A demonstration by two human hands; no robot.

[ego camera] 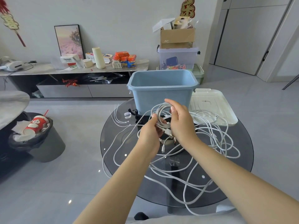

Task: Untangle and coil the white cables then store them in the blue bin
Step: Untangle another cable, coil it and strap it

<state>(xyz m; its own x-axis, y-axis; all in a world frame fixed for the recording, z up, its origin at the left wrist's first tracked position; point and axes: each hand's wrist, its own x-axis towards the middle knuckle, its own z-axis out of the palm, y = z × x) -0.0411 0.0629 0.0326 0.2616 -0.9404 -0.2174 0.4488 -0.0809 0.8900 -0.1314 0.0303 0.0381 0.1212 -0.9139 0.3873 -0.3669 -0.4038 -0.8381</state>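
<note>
Left hand [149, 135] grips a part-wound coil [160, 115] of white cables [215, 141] in front of the blue bin [161, 89], right hand [180, 120] curled on its loops; slack trailing over the bench [239, 175] edge could snag, yanking loops free.

A round table of dark smoked glass [239, 167] carries everything. At its far edge stands an open blue plastic bin [161, 92], and just beside it, to the right, a flat white plastic lid [215, 105]. Loose white cables [215, 143] spread over the glass. Thin white zip ties [118, 118] lie near the left edge.
</note>
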